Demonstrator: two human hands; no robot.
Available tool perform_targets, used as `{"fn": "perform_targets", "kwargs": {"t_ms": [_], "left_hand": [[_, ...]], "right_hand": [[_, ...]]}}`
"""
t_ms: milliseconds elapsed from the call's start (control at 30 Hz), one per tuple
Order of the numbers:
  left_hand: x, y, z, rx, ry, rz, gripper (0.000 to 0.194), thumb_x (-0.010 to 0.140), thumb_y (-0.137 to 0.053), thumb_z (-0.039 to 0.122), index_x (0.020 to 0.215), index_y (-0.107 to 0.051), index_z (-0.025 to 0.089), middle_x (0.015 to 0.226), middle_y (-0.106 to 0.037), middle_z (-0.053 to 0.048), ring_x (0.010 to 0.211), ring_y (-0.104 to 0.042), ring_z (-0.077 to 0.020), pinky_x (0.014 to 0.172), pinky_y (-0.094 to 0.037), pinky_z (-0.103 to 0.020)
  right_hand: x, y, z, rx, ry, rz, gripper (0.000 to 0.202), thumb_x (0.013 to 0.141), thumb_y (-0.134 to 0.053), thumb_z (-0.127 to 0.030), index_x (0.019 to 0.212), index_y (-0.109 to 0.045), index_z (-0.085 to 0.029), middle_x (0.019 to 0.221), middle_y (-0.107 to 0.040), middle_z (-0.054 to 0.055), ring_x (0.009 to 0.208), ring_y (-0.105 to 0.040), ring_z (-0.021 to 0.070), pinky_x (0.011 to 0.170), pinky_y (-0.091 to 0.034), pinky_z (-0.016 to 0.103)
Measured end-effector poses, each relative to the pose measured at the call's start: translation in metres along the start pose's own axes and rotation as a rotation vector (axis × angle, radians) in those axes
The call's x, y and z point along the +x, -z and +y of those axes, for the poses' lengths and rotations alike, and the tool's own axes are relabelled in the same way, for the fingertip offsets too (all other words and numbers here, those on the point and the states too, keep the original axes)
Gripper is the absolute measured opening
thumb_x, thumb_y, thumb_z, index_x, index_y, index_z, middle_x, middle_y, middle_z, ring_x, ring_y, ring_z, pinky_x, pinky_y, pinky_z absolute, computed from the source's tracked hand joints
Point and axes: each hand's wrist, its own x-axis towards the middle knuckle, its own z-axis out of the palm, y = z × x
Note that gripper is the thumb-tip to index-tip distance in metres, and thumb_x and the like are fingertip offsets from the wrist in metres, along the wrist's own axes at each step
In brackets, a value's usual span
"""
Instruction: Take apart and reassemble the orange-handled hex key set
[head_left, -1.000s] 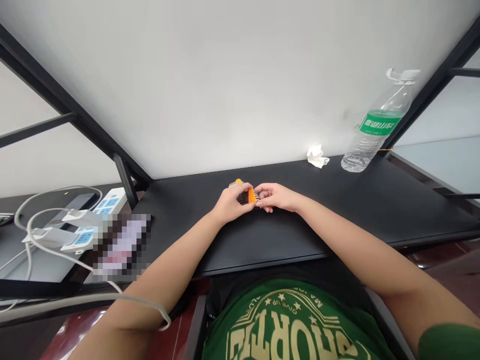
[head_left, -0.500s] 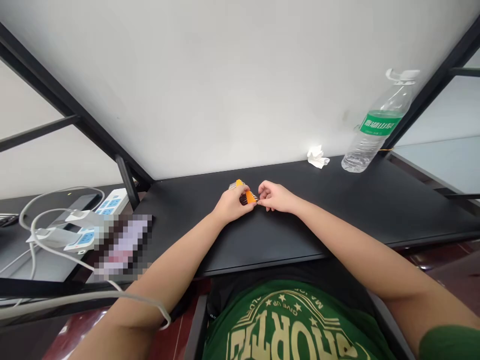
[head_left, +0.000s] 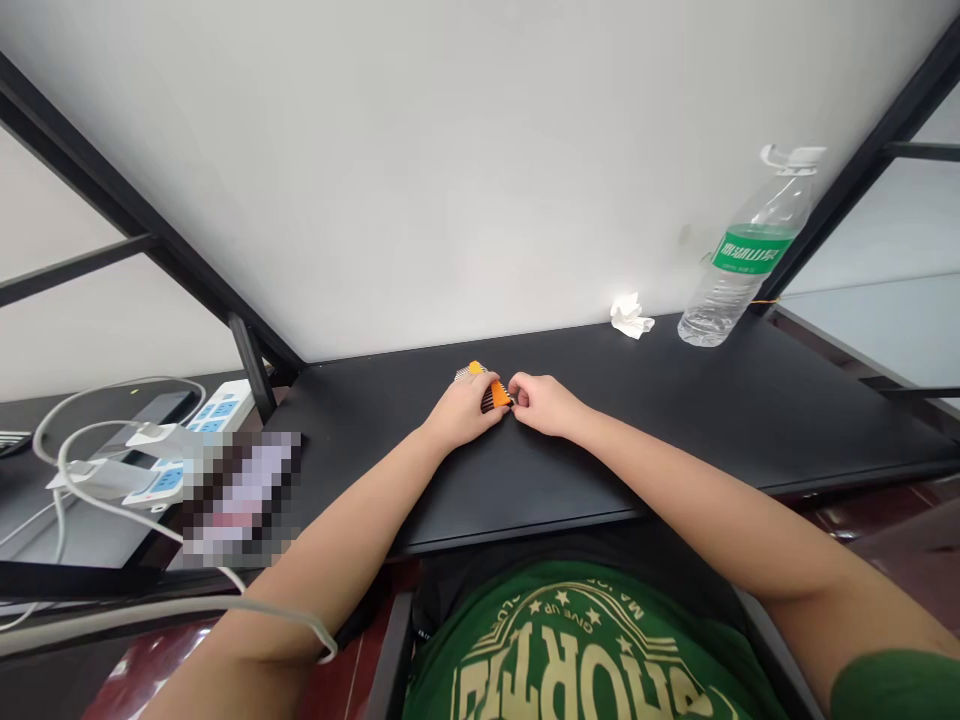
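A small flat orange piece with black-and-white striped edges [head_left: 500, 393] lies on or just above the black tabletop; its exact kind is too small to make out. My left hand [head_left: 465, 408] grips it from the left, thumb on the near side and fingers over the far side, covering its middle. At its right corner, my right hand [head_left: 546, 403] is closed, thumb and index fingertip pinched against the edge. The other fingers of that hand curl inward.
A tall clear water bottle with a green label [head_left: 739, 265] stands by the wall at the right, beside a crumpled white tissue [head_left: 631, 316]. To the left are a white power strip [head_left: 225, 405], chargers, a pixelated object [head_left: 251, 490] and a white cable [head_left: 150, 604] crossing near my left forearm.
My right hand's fingers have curled in more and turned at the piece's right corner. The left hand keeps its grip almost unmoved. The view has shifted slightly.
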Motion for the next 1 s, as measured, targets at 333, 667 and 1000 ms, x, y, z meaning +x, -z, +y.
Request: {"fn": "perform_targets", "kwargs": {"t_ms": [333,667,1000], "left_hand": [[0.009,0.007,-0.033,0.147,0.093,0.258,0.044,0.096,-0.058,0.029,0.138,-0.064,0.018,0.146,-0.065,-0.015,0.135,-0.056,-0.0362,0.113,-0.046,-0.052],[0.017,0.002,-0.032,0.155,0.304,0.092,0.052,0.101,-0.056,0.05,0.148,-0.058,0.028,0.145,-0.067,-0.014,0.137,-0.052,-0.0422,0.108,-0.044,-0.06],[0.02,-0.007,-0.024,0.025,0.282,0.079,0.047,0.084,-0.079,0.042,0.127,-0.07,0.024,0.123,-0.071,-0.013,0.12,-0.06,-0.037,0.102,-0.05,-0.053]], "right_hand": [[0.005,-0.006,0.013,-0.442,0.294,0.099,0.031,0.105,-0.053,-0.026,0.128,-0.075,-0.029,0.136,-0.062,0.011,0.112,-0.059,0.0282,0.092,-0.048,0.042],[0.021,0.021,0.039,-0.548,-0.014,0.239,0.047,0.102,-0.055,-0.024,0.149,-0.059,-0.02,0.159,-0.051,0.018,0.137,-0.046,0.0428,0.103,-0.043,0.06],[0.022,-0.012,0.014,-0.22,0.152,0.138,0.04,0.099,-0.063,-0.026,0.138,-0.062,-0.017,0.142,-0.065,0.015,0.129,-0.057,0.0313,0.107,-0.047,0.046]]}}
